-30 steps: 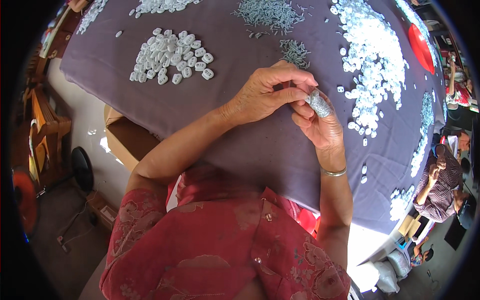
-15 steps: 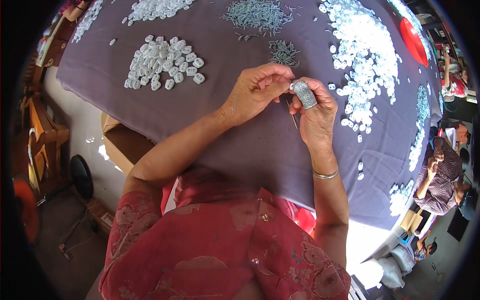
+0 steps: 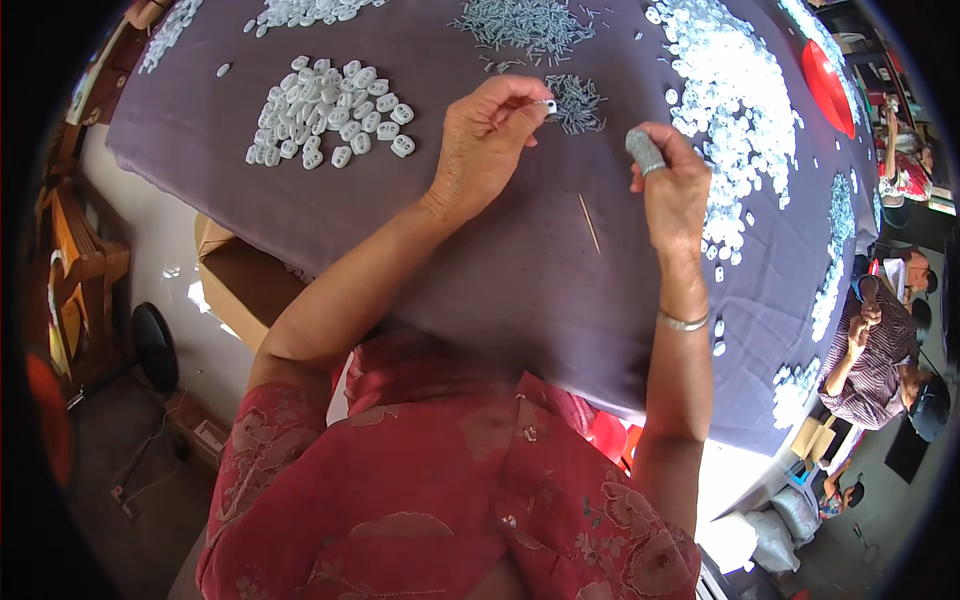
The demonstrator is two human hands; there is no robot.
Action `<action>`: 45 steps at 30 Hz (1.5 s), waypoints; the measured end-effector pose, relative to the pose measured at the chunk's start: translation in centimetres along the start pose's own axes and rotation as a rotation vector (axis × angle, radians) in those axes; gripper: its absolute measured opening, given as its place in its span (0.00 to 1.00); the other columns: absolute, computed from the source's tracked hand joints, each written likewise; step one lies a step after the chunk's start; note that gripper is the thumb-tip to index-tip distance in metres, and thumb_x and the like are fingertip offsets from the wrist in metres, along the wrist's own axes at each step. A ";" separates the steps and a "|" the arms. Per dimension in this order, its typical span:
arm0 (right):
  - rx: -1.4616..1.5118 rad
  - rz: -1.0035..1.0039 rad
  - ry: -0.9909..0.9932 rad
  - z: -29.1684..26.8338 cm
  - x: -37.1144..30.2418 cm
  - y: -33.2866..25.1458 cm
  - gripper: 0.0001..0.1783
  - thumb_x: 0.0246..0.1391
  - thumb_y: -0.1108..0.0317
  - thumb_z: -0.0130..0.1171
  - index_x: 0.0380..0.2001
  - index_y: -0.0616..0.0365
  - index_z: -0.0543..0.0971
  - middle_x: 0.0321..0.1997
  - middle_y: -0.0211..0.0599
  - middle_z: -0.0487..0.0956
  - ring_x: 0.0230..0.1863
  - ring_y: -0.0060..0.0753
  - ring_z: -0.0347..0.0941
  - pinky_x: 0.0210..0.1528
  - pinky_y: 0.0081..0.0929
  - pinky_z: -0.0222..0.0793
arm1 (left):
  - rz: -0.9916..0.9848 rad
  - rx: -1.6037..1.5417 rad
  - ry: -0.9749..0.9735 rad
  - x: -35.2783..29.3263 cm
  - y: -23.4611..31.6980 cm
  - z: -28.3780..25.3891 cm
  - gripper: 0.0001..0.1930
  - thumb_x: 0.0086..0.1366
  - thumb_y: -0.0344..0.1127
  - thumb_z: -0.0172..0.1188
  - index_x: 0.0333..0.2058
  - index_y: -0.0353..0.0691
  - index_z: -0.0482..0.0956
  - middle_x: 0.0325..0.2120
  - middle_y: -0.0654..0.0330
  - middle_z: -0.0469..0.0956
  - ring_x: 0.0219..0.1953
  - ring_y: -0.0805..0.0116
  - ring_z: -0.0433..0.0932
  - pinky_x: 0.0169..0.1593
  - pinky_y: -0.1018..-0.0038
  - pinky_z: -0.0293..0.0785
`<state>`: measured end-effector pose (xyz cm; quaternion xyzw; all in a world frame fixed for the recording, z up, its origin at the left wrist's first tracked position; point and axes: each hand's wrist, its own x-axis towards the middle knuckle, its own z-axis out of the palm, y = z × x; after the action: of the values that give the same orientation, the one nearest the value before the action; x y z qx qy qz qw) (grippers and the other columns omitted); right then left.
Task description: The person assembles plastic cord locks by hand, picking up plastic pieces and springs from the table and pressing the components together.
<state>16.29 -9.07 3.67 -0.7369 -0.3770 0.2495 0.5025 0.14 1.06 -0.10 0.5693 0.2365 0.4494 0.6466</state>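
Note:
My left hand is closed in a pinch. Between its thumb and fingertips sits a small white plastic piece, partly covered by the fingers, just left of a small heap of grey pins. Over to the right, beside the large pile of white plastic pieces, is my right hand with its fingers curled. Its thumb wears a grey wrap; whatever those fingers hold, if anything, is hidden. A thin wooden stick lies on the cloth between the hands.
On the dark tablecloth are a heap of white pieces at left and a bigger pin heap farther back. A red dish stands far right. A cardboard box is by the left table edge. Other people sit at right.
My hands have parted: the left moved up and slightly left with the white piece, the right moved right. The wooden stick, earlier by my right hand, now lies apart from it.

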 end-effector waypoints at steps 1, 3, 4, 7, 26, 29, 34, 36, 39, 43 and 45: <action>-0.170 -0.041 -0.004 -0.4 0.9 0.2 0.08 0.53 0.77 0.53 0.35 0.60 0.79 0.26 0.29 0.76 0.22 0.15 0.67 0.22 0.14 0.63 | 0.017 0.026 0.032 0.0 -0.1 -0.1 0.04 0.62 0.27 0.56 0.36 0.40 0.77 0.27 0.70 0.74 0.27 0.85 0.69 0.31 0.83 0.72; -0.260 -0.146 -0.023 -0.9 2.9 0.9 0.09 0.51 0.77 0.52 0.35 0.60 0.79 0.26 0.28 0.77 0.23 0.16 0.68 0.22 0.15 0.63 | -0.013 0.016 0.031 -0.1 -0.2 0.2 0.04 0.62 0.27 0.55 0.36 0.40 0.77 0.26 0.70 0.73 0.26 0.85 0.68 0.31 0.83 0.71; -0.324 -0.122 -0.082 -0.8 3.6 0.6 0.10 0.51 0.77 0.51 0.35 0.60 0.79 0.26 0.29 0.77 0.24 0.16 0.68 0.22 0.15 0.64 | -0.026 0.026 0.013 -0.1 -0.1 0.3 0.04 0.62 0.27 0.55 0.36 0.40 0.77 0.26 0.70 0.73 0.26 0.85 0.68 0.31 0.83 0.71; -0.363 -0.053 -0.142 -0.4 5.2 0.4 0.11 0.50 0.73 0.50 0.34 0.60 0.80 0.24 0.29 0.76 0.22 0.16 0.68 0.20 0.17 0.62 | -0.028 0.026 -0.019 0.0 -0.3 0.2 0.04 0.63 0.28 0.55 0.36 0.40 0.76 0.27 0.71 0.73 0.27 0.85 0.68 0.31 0.83 0.70; -0.147 0.161 -0.231 -1.0 4.8 0.6 0.09 0.50 0.73 0.50 0.30 0.62 0.79 0.19 0.24 0.71 0.18 0.12 0.62 0.19 0.11 0.58 | -0.146 0.059 -0.289 -0.3 0.3 0.4 0.05 0.65 0.30 0.53 0.37 0.40 0.77 0.33 0.67 0.76 0.33 0.80 0.72 0.32 0.82 0.69; -0.092 0.121 -0.196 -1.4 4.3 1.0 0.09 0.49 0.73 0.52 0.31 0.63 0.80 0.19 0.26 0.72 0.19 0.13 0.62 0.19 0.13 0.59 | -0.135 0.062 -0.281 -0.4 0.2 0.6 0.06 0.65 0.30 0.53 0.38 0.39 0.77 0.32 0.66 0.76 0.33 0.80 0.72 0.32 0.82 0.69; -0.202 0.140 -0.233 -2.1 4.4 0.8 0.08 0.48 0.75 0.53 0.30 0.63 0.81 0.19 0.28 0.73 0.19 0.15 0.64 0.19 0.14 0.61 | -0.119 0.074 -0.308 -0.4 -0.3 0.3 0.06 0.65 0.29 0.53 0.39 0.39 0.77 0.33 0.66 0.75 0.33 0.80 0.72 0.32 0.82 0.70; -0.290 0.192 -0.143 -1.9 4.0 -0.2 0.08 0.49 0.75 0.52 0.31 0.62 0.80 0.20 0.27 0.73 0.19 0.15 0.64 0.19 0.16 0.62 | -0.109 0.088 -0.305 -0.4 -0.3 0.4 0.06 0.64 0.29 0.53 0.39 0.39 0.77 0.33 0.67 0.75 0.32 0.80 0.72 0.32 0.82 0.70; -0.190 0.136 -0.213 -1.9 3.7 -0.5 0.09 0.50 0.75 0.50 0.32 0.62 0.79 0.21 0.25 0.72 0.18 0.11 0.61 0.16 0.10 0.56 | -0.095 0.103 -0.285 -0.2 -0.3 0.4 0.07 0.64 0.27 0.53 0.39 0.39 0.77 0.33 0.67 0.75 0.32 0.80 0.72 0.32 0.82 0.70; -0.268 0.068 -0.306 -1.3 3.4 -0.5 0.07 0.51 0.75 0.53 0.32 0.59 0.79 0.22 0.24 0.73 0.18 0.11 0.61 0.18 0.11 0.59 | -0.057 0.036 -0.119 0.3 0.1 -0.2 0.09 0.64 0.26 0.53 0.42 0.39 0.77 0.33 0.67 0.75 0.31 0.80 0.72 0.32 0.82 0.70; -0.308 -0.091 -0.366 -0.9 3.6 0.0 0.05 0.50 0.75 0.57 0.31 0.58 0.79 0.24 0.23 0.74 0.21 0.13 0.63 0.22 0.13 0.61 | -0.082 0.061 -0.079 0.2 0.2 -0.1 0.09 0.63 0.26 0.54 0.43 0.39 0.76 0.34 0.66 0.75 0.32 0.80 0.73 0.32 0.82 0.70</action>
<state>19.10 -6.69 4.03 -0.7296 -0.5282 0.2958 0.3182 0.09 1.30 0.06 0.5960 0.2474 0.3924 0.6554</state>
